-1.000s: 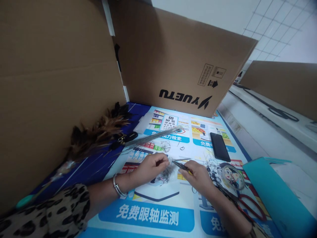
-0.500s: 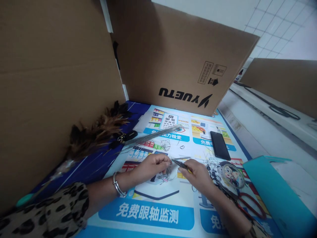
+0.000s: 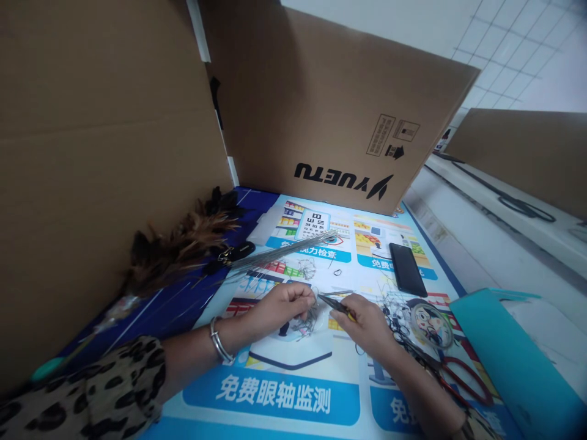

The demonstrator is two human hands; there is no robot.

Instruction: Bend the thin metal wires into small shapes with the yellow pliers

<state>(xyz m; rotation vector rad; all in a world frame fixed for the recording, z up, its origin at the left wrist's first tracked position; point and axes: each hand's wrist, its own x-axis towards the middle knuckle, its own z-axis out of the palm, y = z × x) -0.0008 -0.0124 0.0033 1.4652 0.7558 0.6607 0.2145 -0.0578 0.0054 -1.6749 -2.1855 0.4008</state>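
Note:
My right hand (image 3: pixel 364 321) is closed round a pair of pliers (image 3: pixel 336 304) with dark jaws and a yellow-edged handle. Their tip points left, close to the fingertips of my left hand (image 3: pixel 291 305). Those left fingers pinch a thin piece of wire (image 3: pixel 316 294), whose full shape is too fine to make out. Just below the left hand lies a small tangle of wire pieces (image 3: pixel 306 327) on the printed sheet. Beyond both hands a bundle of long straight wires (image 3: pixel 287 249) stretches across the table.
A black phone (image 3: pixel 408 269) lies at the right, with a round picture tin (image 3: pixel 431 324), red-handled scissors (image 3: pixel 466 380) and a teal folder (image 3: pixel 509 360) nearer. Brown feathers (image 3: pixel 183 235) line the left. Cardboard panels (image 3: pixel 343 104) stand at the back and left.
My left fingers have shifted very slightly against the wire. The pliers and right hand stay almost in the same place.

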